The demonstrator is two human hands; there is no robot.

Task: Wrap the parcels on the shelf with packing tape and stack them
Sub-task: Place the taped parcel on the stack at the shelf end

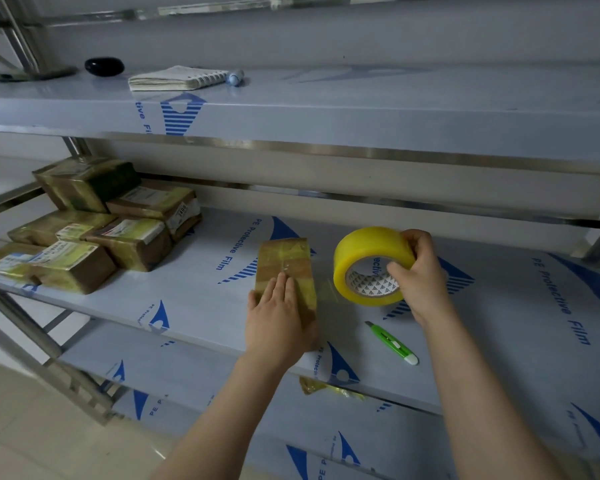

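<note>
Cannot see the near end of the parcel (284,258) beneath the left hand (278,320). Cannot tell how the fingers of the right hand (421,275) lie behind the rim of the tape roll (371,247). Cannot read labels on the stacked parcels (94,230) far to the left hand's left. Cannot identify the dark rounded object (104,66) high above it, nor the crumpled scrap (314,384) below it, half covered by the shelf (201,292) edge.

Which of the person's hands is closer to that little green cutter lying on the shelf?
The right hand. It grips the yellow tape roll just behind the green cutter; the left hand lies flat on the parcel, farther off to the cutter's left.
</note>
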